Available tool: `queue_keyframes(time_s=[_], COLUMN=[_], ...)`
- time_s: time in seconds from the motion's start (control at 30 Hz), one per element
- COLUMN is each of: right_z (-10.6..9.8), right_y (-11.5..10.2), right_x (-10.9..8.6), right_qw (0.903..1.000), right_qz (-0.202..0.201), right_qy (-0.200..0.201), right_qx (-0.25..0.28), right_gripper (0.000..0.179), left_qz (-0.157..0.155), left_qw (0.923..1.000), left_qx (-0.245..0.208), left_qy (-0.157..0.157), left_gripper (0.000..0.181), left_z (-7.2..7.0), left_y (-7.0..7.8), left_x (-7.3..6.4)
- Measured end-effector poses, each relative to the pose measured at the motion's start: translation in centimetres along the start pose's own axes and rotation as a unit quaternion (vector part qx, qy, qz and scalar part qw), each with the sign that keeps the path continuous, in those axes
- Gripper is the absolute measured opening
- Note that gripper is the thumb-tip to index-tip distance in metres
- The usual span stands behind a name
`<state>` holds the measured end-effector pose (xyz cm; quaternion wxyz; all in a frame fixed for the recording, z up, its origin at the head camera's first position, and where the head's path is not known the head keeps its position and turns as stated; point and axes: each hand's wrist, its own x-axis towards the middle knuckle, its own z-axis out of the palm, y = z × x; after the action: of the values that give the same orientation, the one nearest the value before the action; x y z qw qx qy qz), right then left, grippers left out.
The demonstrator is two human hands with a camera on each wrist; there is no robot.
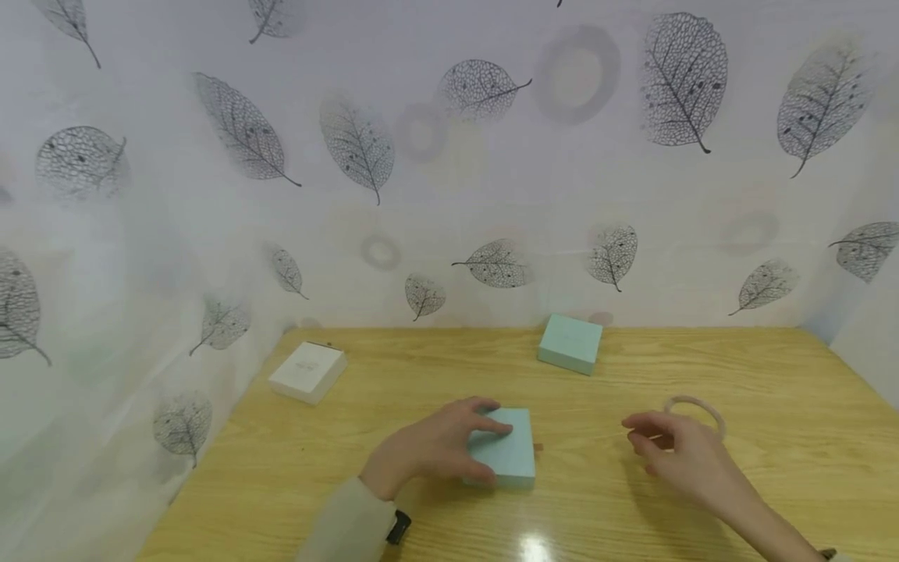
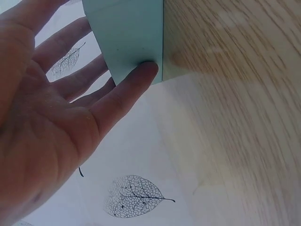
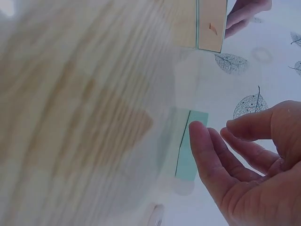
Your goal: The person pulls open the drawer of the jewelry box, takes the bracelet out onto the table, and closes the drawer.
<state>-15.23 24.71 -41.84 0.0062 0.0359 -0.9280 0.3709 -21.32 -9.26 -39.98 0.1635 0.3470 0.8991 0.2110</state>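
Note:
My left hand (image 1: 438, 446) holds a light blue drawer-style box (image 1: 516, 449) on the wooden table. Its thumb lies along the near side, and the other fingers spread over the top and far side. In the left wrist view a fingertip presses the blue side (image 2: 127, 37). A tan end panel (image 3: 211, 23) with a small pull tab (image 1: 538, 447) faces my right hand. That right hand (image 1: 684, 460) hovers to the right of the box, fingers loosely bent, thumb and fingertips apart with nothing between them. Just behind it lies a pale ring-shaped bangle (image 1: 695, 402), partly hidden by the hand.
A second light blue box (image 1: 570, 343) lies at the back of the table (image 1: 421, 359), right of centre. To the back left sits a white box (image 1: 307, 371). A leaf-patterned curtain (image 1: 492, 179) borders the table's back and left.

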Motion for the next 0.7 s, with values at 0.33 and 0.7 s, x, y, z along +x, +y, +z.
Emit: queue_keyframes(time_s=[0.33, 0.7], right_z=[-1.2, -2.6], right_y=[2.3, 4.2], right_x=[-0.9, -1.3], right_qw=[0.9934, 0.9867], right_qz=[-0.023, -0.017], right_qy=[0.067, 0.080], right_qx=[-0.090, -0.140], right_gripper=[0.019, 0.021], left_qz=[0.002, 0.026], left_qw=[1.0000, 0.9995], left_qx=[0.003, 0.015], left_qy=[-0.001, -0.010], left_gripper=[0.066, 0.065], left_z=[0.4, 1.7], left_y=[1.4, 3.1], left_x=[1.1, 3.7])
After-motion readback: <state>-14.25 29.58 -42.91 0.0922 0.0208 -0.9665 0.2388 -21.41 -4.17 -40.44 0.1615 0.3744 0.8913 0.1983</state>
